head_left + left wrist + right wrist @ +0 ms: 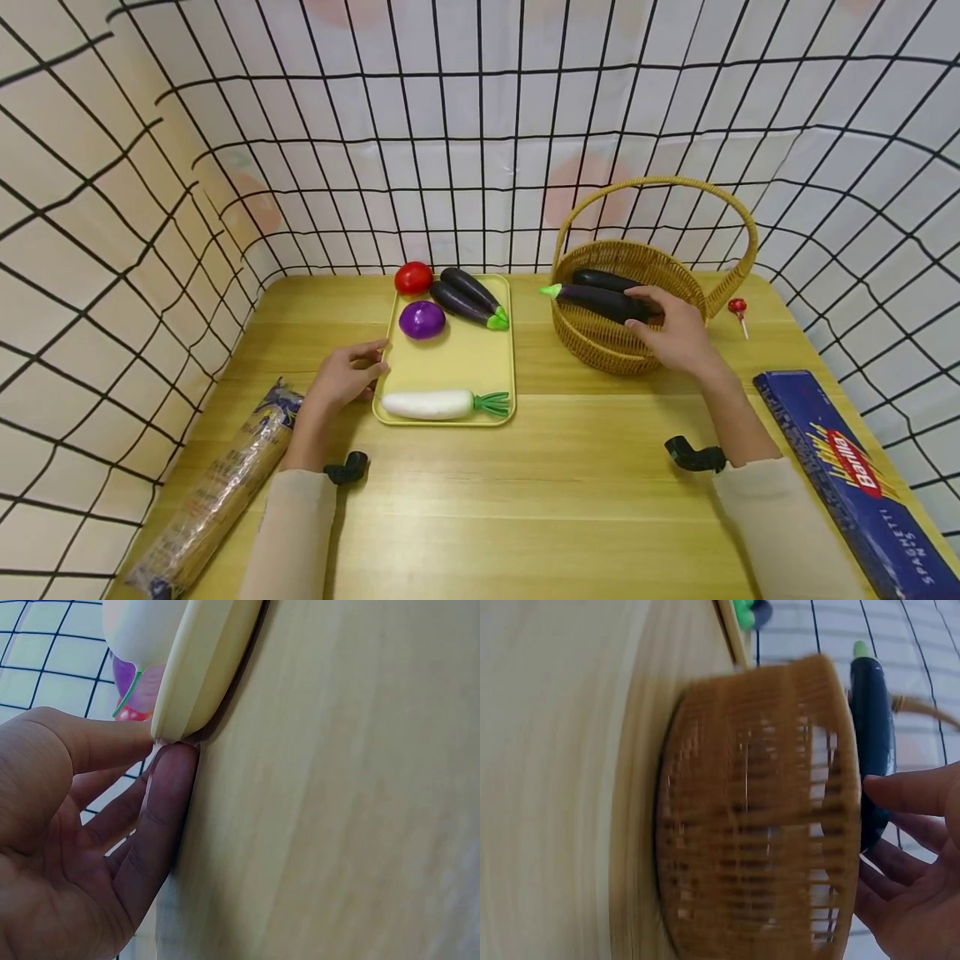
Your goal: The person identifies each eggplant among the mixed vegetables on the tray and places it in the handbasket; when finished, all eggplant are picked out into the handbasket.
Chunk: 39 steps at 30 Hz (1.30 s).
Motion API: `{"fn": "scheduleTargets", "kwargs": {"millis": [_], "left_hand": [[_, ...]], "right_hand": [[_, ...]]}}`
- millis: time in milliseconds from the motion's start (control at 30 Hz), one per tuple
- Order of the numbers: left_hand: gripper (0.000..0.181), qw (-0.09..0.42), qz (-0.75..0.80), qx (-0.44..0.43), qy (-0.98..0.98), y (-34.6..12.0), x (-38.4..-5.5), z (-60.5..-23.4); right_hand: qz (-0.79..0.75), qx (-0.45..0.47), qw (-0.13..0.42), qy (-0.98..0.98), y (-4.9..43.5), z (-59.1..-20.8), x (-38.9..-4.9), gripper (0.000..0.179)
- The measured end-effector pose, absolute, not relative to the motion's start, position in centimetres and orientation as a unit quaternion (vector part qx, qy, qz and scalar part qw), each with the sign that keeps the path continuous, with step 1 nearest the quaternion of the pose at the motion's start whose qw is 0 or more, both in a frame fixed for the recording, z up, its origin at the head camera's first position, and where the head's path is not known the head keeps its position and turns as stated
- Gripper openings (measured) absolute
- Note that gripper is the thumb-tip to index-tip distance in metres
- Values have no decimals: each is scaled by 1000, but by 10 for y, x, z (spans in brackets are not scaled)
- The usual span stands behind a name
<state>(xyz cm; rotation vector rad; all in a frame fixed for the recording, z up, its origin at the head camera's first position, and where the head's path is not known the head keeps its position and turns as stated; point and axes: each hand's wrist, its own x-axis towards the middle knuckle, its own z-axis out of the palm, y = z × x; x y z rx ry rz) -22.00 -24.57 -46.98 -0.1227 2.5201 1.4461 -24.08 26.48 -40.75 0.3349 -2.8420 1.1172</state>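
My right hand [672, 332] holds a dark eggplant [600, 302] by its thick end, with the thumb on the near side. The eggplant lies level over the mouth of a wicker basket [600, 354], its green tip pointing left past the rim. Behind it, another eggplant [600, 279] shows inside the basket. My left hand [343, 377] pinches the left edge of a yellow tray [442, 362], thumb at the rim and a finger under it, as the left wrist view shows. On the tray are a tomato [413, 278], a round purple vegetable [422, 320], two eggplants [465, 302] and a white radish [431, 404].
A clear bag of noodles [225, 492] lies left of my left forearm. At the right is a blue spaghetti box [847, 475], and a red lollipop [738, 307] lies beside the basket. The basket's tall handle [660, 181] arches above it. Black-grid wall covering [465, 167] surrounds the table.
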Motion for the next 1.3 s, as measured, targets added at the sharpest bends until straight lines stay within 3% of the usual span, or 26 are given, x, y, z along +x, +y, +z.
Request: {"fn": "scheduleTargets", "kwargs": {"millis": [367,767,1300], "left_hand": [[52,115,491,-45,863,-246,-222,-471],[51,110,489,-50,864,-244,-221,-473],[51,108,484,-50,867,-243,-219,-471]], "right_hand": [[313,65,-14,-947,297,-407,-259,50],[254,65,-91,-961,292,-410,-276,49],[217,52,-94,-970,288,-415,-276,49]]}}
